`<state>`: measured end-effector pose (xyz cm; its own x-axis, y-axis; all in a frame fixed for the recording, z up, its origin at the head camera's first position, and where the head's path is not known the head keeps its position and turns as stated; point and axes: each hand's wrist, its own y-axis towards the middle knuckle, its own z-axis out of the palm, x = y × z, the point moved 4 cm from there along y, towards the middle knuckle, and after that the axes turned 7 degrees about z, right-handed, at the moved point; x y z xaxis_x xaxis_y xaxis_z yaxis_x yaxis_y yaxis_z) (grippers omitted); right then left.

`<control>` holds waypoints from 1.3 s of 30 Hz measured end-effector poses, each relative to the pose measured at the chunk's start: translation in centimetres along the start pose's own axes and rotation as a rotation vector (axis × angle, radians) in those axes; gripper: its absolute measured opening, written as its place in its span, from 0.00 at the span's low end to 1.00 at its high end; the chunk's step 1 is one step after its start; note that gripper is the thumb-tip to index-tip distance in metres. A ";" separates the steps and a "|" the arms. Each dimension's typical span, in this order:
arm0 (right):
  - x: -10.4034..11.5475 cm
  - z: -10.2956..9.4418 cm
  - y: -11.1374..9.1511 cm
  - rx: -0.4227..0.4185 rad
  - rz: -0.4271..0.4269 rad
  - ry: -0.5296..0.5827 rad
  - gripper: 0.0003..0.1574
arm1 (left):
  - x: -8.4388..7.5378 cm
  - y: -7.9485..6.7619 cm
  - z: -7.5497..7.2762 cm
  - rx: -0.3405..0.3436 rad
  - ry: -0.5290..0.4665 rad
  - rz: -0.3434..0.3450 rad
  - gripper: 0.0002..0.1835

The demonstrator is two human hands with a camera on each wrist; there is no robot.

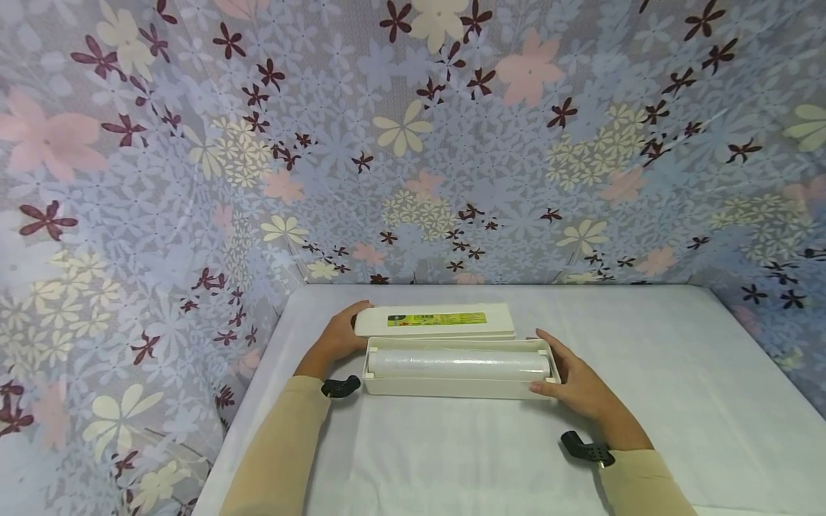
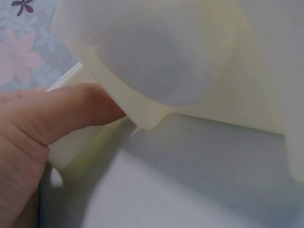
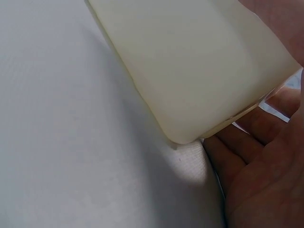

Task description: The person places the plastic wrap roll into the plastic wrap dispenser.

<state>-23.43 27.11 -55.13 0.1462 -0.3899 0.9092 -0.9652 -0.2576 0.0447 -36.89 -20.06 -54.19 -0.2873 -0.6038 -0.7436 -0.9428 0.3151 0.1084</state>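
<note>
A long white box [image 1: 452, 388] lies crosswise in front of me in the head view, its open top showing a roll of cling film [image 1: 458, 364]. My right hand [image 1: 576, 383] grips the box's right end, thumb on the near side and fingers behind. Just behind the box is its white lid [image 1: 439, 332] with a yellow-green label [image 1: 436, 319]. At the lid's left end my left hand [image 1: 342, 335] holds on, partly hidden by the lid and box. In the left wrist view, the thumb of this hand passes behind the box's end wall [image 2: 156, 61].
A white cloth [image 1: 658, 373] covers the table. Flower-patterned fabric [image 1: 413, 158] hangs behind it and along both sides. Black wrist mounts [image 1: 340, 387] sit at both sleeve cuffs.
</note>
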 end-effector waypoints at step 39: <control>0.0 0.1 -0.3 -0.015 0.035 -0.041 0.68 | 0.2 -1.5 -1.8 -0.138 -0.063 0.022 0.54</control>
<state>-23.14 27.04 -55.16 0.1204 -0.4348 0.8924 -0.9731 -0.2296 0.0194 -35.88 -21.97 -53.37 -0.3009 -0.5491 -0.7797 -0.9520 0.2211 0.2117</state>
